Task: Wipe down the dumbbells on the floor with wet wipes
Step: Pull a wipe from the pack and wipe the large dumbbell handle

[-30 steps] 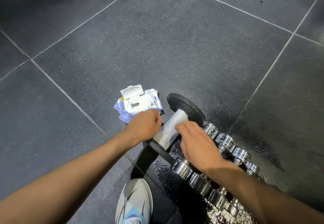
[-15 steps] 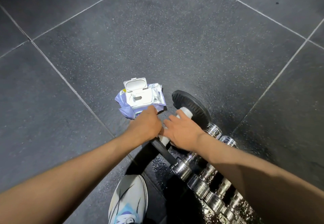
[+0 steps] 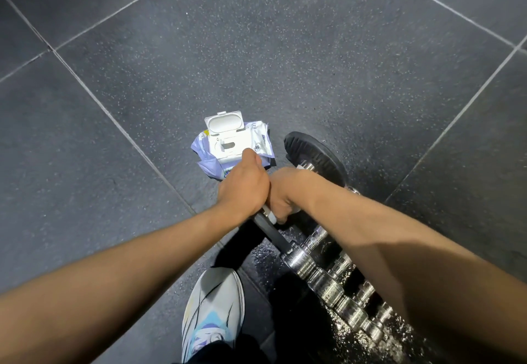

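Two hands meet over the handle of a black-plated dumbbell [image 3: 313,155] lying on the floor [image 3: 285,50]: the left hand [image 3: 242,184] is curled shut around the bar, and the right hand [image 3: 281,192] is closed beside it, touching it, with a sliver of white wet wipe [image 3: 269,215] showing under its fingers. By my reading the wiping of this handle is under way, not finished; its far plate shows no wipe on it, and whether it is already clean cannot be told. Just behind the hands sits the wipes pack [image 3: 232,144], lid flipped open, touching nothing but the floor and close enough to reach. Toward the lower right a row of chrome dumbbells [image 3: 328,278] lies packed side by side on glistening, wet-looking floor; whether these have been wiped I cannot say. A pale shoe [image 3: 212,306] stands just left of that row. Nothing blocks the handle, though the right forearm hides part of the row.
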